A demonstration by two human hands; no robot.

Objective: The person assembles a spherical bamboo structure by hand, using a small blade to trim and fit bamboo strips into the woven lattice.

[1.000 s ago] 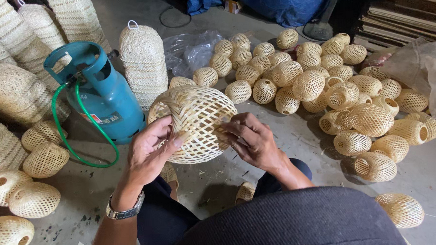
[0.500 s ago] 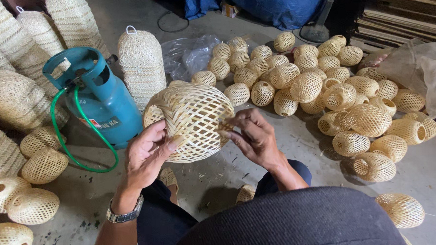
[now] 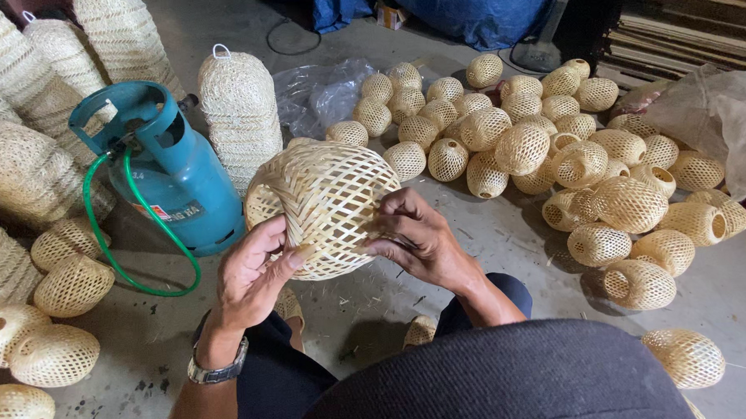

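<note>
The woven bamboo lampshade [image 3: 323, 205] sits in the middle of the frame, held up off the concrete floor [image 3: 514, 238] between both my hands, its open lattice side turned toward me. My left hand [image 3: 255, 275] cups its lower left edge, fingers curled behind the weave and the thumb pressed flat against the front strips. My right hand [image 3: 415, 237] is on its right side, the fingers bent and pinching at the strips near the rim, so both hands are closed on the shade. A metal wristwatch [image 3: 219, 370] rings my left wrist, toward the bottom of the frame.

Just left of the shade stands a teal gas cylinder [image 3: 169, 171], with a green hose [image 3: 114, 251] looping from its top down across the floor. Right behind the shade, a tall stack of nested woven shades [image 3: 239, 115] rises in the upper middle. A crumpled clear plastic bag [image 3: 319, 91] lies beside it. To the right spreads a heap of small round woven shades [image 3: 552, 137], reaching the right edge. More small shades [image 3: 51, 353] lie at the lower left, and bigger stacks [image 3: 22, 98] fill the upper left corner.
</note>
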